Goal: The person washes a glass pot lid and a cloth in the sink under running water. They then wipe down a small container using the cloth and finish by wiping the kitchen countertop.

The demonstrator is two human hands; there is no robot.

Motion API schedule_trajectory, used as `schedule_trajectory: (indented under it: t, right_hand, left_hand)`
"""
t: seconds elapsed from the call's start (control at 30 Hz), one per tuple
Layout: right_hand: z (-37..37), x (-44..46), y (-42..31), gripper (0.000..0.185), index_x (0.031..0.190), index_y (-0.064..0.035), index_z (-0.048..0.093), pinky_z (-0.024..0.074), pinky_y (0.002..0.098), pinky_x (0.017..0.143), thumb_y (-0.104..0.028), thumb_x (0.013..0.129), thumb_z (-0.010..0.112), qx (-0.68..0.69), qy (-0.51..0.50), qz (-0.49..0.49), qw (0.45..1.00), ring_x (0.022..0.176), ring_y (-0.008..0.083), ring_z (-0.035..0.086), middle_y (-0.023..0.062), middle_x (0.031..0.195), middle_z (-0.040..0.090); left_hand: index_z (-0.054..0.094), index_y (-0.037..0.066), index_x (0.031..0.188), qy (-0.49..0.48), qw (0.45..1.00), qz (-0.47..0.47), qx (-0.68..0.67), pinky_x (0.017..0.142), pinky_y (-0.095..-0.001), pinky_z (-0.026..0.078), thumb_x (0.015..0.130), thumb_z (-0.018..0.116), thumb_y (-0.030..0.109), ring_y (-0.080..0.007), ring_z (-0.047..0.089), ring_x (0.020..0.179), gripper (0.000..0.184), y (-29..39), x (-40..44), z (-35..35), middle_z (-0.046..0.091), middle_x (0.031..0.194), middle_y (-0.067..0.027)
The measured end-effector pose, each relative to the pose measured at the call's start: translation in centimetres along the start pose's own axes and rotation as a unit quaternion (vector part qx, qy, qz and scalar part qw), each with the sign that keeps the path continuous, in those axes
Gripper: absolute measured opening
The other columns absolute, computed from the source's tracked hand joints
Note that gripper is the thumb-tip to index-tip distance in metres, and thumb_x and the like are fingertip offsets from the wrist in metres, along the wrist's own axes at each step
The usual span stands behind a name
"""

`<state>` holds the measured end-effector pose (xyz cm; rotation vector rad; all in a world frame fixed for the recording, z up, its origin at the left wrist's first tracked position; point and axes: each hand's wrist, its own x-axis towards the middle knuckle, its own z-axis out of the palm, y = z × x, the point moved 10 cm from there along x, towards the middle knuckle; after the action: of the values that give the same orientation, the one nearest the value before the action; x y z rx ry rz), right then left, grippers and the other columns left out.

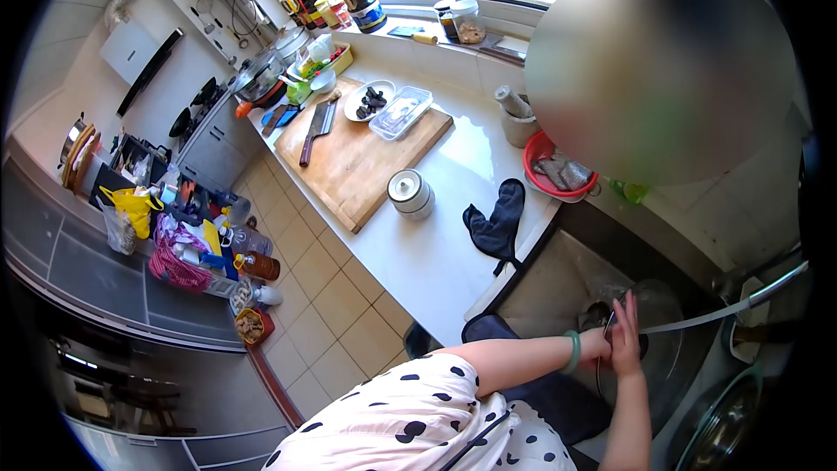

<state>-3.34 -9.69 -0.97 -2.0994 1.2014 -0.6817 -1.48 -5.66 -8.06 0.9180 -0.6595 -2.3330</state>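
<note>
My left hand [595,346], with a green bangle [573,351] on its wrist, reaches over the sink [545,301]. Its fingers are mostly hidden behind my right hand [624,338], whose fingers stretch out and point away from me. The two hands touch or overlap. From the chrome faucet [779,283] at the right, a stream of water [697,318] arcs to my hands. Around and below them is a round, see-through object [667,349] with a thin rim; whether it is a lid or a bowl, I cannot tell. Dark parts close to the hands are unclear.
Black gloves [497,222] lie on the counter by the sink, near a lidded canister [411,194] and a red bowl [558,170] of fish-like pieces. Farther left, a cutting board [375,166] bears a cleaver [319,129], a plate [384,87] and a clear plastic box [402,113].
</note>
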Motion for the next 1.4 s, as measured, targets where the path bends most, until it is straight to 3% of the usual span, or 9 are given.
schedule_trajectory:
  t: [0.4,0.6,0.7,0.8,0.87,1.0,1.1,1.2,1.4]
  right_hand:
    - [-4.2,-13.1,2.5,0.036,0.111,0.0039,0.050,0.0374,0.0437,0.092,-0.009,0.078,0.053,-0.129,0.081,0.055,0.987,0.107,0.0382,0.049,0.0223,0.114,0.052]
    - [-4.3,-14.7,9.4,0.033,0.122,-0.0022,0.044,0.0357,0.0366,0.094,-0.011,0.090,0.040,0.327,0.342,0.239,0.848,0.112,0.0228,0.047,0.0122,0.122,0.048]
    - [-3.5,-13.7,10.4,0.037,0.126,-0.0054,0.039,0.0359,0.0365,0.095,-0.020,0.092,0.039,0.668,0.411,0.130,0.607,0.113,0.0244,0.045,0.0111,0.124,0.046]
    - [-1.4,-15.7,12.2,0.032,0.118,-0.0066,0.048,0.0385,0.0373,0.094,-0.019,0.089,0.044,0.673,0.408,0.167,0.594,0.109,0.0226,0.049,0.0110,0.118,0.051]
    - [-1.7,-16.3,11.6,0.022,0.106,-0.0062,0.057,0.0424,0.0395,0.091,-0.012,0.086,0.048,0.673,0.434,0.167,0.575,0.104,0.0233,0.055,0.0120,0.108,0.059]
    - [-2.5,-16.7,10.9,0.018,0.104,-0.0075,0.055,0.0471,0.0409,0.086,-0.009,0.087,0.048,0.710,0.471,0.185,0.490,0.101,0.0261,0.056,0.0130,0.109,0.058]
    - [-3.4,-15.8,10.0,0.018,0.105,-0.0066,0.052,0.0472,0.0409,0.086,-0.010,0.087,0.049,0.720,0.446,0.191,0.497,0.101,0.0268,0.056,0.0134,0.109,0.058]
    - [-2.9,-15.2,10.0,0.018,0.103,-0.0062,0.053,0.0480,0.0405,0.085,-0.010,0.087,0.050,0.747,0.388,0.200,0.501,0.101,0.0265,0.056,0.0141,0.108,0.058]
    - [0.6,-16.5,15.7,0.032,0.114,-0.0074,0.048,0.0440,0.0425,0.086,-0.016,0.084,0.055,0.626,0.363,0.430,0.540,0.111,0.0268,0.049,0.0156,0.118,0.051]
  left_hand:
    - [0.051,0.005,0.110,0.065,0.948,-0.156,0.270,0.064,-0.0373,0.052,0.069,0.055,0.009,-0.0300,0.062,0.077,0.042,5.8,4.8,-1.1,0.058,0.087,-0.0206]
    - [0.027,0.007,0.133,0.145,0.861,0.156,0.462,0.104,-0.0432,0.023,0.074,0.062,0.033,-0.0425,0.024,0.126,0.074,8.2,8.7,9.2,0.020,0.137,-0.0274]
    - [0.042,0.008,0.125,0.009,0.716,0.231,0.659,0.103,-0.0436,0.025,0.068,0.066,0.031,-0.0380,0.029,0.125,0.065,4.9,4.6,14.1,0.032,0.134,-0.0232]
    - [0.059,0.012,0.107,-0.077,0.585,0.417,0.692,0.099,-0.0427,0.030,0.065,0.063,0.021,-0.0302,0.035,0.123,0.044,3.2,1.9,13.2,0.045,0.125,-0.0171]
    - [0.056,0.013,0.109,-0.209,0.613,0.166,0.743,0.096,-0.0430,0.034,0.069,0.062,0.018,-0.0311,0.037,0.121,0.041,5.7,-1.6,11.1,0.045,0.125,-0.0166]
    - [0.054,0.010,0.110,0.083,0.591,0.333,0.730,0.093,-0.0437,0.037,0.071,0.063,0.018,-0.0353,0.039,0.117,0.041,7.5,-1.4,-0.5,0.043,0.124,-0.0193]
    - [0.043,0.010,0.118,0.289,0.949,0.051,0.114,0.089,-0.0466,0.040,0.084,0.056,0.019,-0.0318,0.048,0.110,0.038,4.1,-0.1,-12.1,0.049,0.120,-0.0172]
    - [0.039,0.010,0.117,0.043,0.984,-0.042,-0.168,0.081,-0.0441,0.046,0.088,0.049,0.015,-0.0292,0.055,0.102,0.031,3.2,-0.1,-6.9,0.056,0.111,-0.0142]
    - [0.041,0.006,0.113,0.058,0.993,0.085,-0.066,0.070,-0.0373,0.050,0.085,0.051,0.007,-0.0270,0.060,0.090,0.030,6.7,-1.3,-4.2,0.060,0.101,-0.0140]
